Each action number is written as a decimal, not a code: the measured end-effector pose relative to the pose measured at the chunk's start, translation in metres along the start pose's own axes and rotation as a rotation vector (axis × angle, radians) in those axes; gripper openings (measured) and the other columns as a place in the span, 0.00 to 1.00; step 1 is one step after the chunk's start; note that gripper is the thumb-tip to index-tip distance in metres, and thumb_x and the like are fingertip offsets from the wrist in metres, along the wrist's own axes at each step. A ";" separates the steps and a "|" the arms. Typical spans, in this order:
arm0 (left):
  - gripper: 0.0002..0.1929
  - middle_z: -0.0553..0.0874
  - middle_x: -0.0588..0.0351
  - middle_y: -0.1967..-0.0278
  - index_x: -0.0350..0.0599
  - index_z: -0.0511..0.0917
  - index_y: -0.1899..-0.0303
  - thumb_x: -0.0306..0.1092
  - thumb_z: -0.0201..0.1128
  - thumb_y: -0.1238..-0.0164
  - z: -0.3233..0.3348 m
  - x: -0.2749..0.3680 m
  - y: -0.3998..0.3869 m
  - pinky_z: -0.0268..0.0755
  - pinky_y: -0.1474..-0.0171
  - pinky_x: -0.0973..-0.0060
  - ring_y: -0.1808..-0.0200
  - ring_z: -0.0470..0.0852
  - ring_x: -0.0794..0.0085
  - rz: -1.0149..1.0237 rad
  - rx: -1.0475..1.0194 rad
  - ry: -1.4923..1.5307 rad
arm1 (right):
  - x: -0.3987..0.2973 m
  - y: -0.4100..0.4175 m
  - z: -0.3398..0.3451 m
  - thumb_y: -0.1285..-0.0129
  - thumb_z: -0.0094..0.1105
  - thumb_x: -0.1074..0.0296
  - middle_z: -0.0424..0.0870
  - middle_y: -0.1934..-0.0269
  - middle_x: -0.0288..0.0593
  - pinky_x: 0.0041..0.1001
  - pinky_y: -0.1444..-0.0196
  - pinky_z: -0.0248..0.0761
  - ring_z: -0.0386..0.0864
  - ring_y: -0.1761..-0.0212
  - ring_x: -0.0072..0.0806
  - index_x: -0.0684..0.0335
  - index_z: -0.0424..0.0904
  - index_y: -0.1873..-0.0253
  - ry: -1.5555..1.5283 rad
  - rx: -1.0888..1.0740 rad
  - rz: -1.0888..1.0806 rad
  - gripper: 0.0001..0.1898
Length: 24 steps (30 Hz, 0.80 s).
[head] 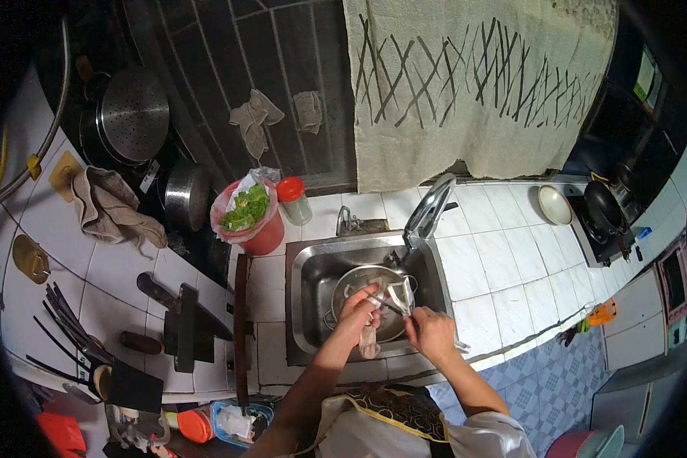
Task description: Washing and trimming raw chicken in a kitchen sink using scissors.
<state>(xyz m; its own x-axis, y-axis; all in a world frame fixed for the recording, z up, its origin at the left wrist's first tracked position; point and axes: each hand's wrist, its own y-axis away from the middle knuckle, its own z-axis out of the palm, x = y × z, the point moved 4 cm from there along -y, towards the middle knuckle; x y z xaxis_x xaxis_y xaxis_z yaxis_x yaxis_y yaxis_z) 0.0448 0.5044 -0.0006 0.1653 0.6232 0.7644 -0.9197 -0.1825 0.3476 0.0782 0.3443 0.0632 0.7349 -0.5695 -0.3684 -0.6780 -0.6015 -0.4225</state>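
Note:
Over the stainless steel sink (315, 275), my left hand (358, 309) holds a small pale, wet item that cannot be told for certain, with a limp part hanging below the palm. My right hand (432, 332) grips a thin dark tool, likely a knife or scissors, whose narrow end reaches across to the left fingers. Beneath both hands a round metal pot (343, 280) stands in the sink. A white angular object (401, 295) is beside the tool, above the pot's right rim. The chrome faucet (429, 212) rises behind the sink's right corner.
A red bin (263, 229) with leafy greens (246, 209) and a red-lidded jar (295, 200) stand behind the sink at left. Knives hang in a wall rack (187, 326) at left, near chopsticks (68, 320). A bowl (554, 205) and a black wok (602, 205) are far right.

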 end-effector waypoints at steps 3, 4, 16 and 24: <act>0.21 0.79 0.58 0.68 0.40 0.65 0.43 0.21 0.49 0.39 -0.003 -0.004 -0.002 0.66 0.80 0.81 0.79 0.71 0.81 -0.046 -0.025 0.142 | 0.014 -0.005 0.004 0.48 0.58 0.66 0.75 0.80 0.44 0.34 0.77 0.66 0.74 0.82 0.41 0.60 0.70 0.75 0.068 0.004 0.077 0.09; 0.22 0.78 0.58 0.69 0.41 0.65 0.43 0.20 0.49 0.40 -0.004 -0.004 -0.001 0.66 0.80 0.81 0.79 0.72 0.80 -0.054 0.031 0.156 | 0.016 -0.006 0.004 0.48 0.58 0.67 0.74 0.80 0.43 0.33 0.77 0.66 0.74 0.81 0.40 0.60 0.70 0.75 0.063 0.003 0.073 0.08; 0.21 0.75 0.56 0.74 0.40 0.64 0.43 0.20 0.48 0.40 -0.003 -0.007 -0.001 0.67 0.79 0.79 0.79 0.72 0.77 -0.095 0.109 0.195 | 0.025 -0.002 0.003 0.47 0.58 0.67 0.73 0.80 0.41 0.31 0.77 0.64 0.74 0.81 0.37 0.59 0.69 0.75 0.034 0.050 -0.075 0.08; 0.19 0.77 0.53 0.67 0.41 0.63 0.43 0.25 0.46 0.36 -0.011 -0.012 -0.003 0.67 0.77 0.83 0.78 0.70 0.81 -0.174 0.012 0.238 | 0.026 0.004 0.009 0.49 0.59 0.67 0.73 0.80 0.42 0.32 0.77 0.64 0.73 0.82 0.37 0.59 0.69 0.76 -0.012 0.034 -0.107 0.08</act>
<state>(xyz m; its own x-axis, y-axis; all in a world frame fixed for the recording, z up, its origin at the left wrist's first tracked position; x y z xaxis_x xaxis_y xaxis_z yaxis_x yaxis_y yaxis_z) 0.0416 0.5058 -0.0167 0.2310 0.8063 0.5445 -0.8802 -0.0653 0.4700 0.0946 0.3315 0.0446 0.8032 -0.4963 -0.3295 -0.5949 -0.6389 -0.4877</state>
